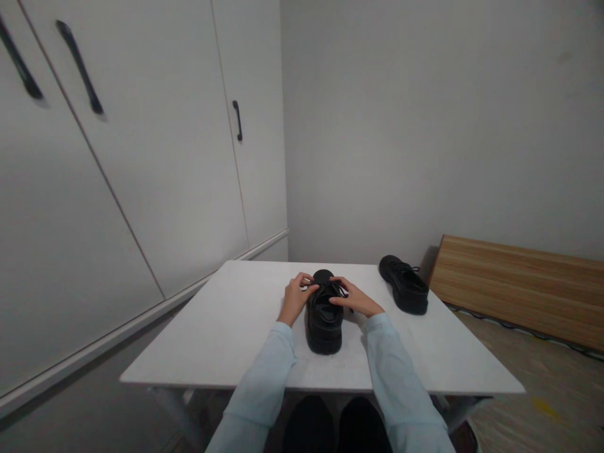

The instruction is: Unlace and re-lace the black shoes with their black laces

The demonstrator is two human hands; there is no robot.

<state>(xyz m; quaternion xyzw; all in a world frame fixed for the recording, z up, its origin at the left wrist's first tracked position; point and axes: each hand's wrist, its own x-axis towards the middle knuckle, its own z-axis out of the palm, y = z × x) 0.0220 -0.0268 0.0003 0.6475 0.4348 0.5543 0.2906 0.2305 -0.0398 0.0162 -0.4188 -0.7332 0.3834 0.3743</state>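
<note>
A black lace-up shoe [323, 333] stands on the white table [236, 327], its heel toward me and its toe pointing away. At the shoe's left side, my left hand [297, 297] pinches a black shoelace [311, 285] between thumb and fingers. My right hand [355, 298] is on the other side, its fingers closed around the lace by the eyelets. The fingers partly cover the lacing, so the shape of any knot is hard to make out.
A second black shoe [406, 286] rests near the table's back right edge. White cabinets [141, 157] with dark handles line the left, and a grey wall [377, 138] rises behind. A wooden board [514, 289] leans beyond the table on the right.
</note>
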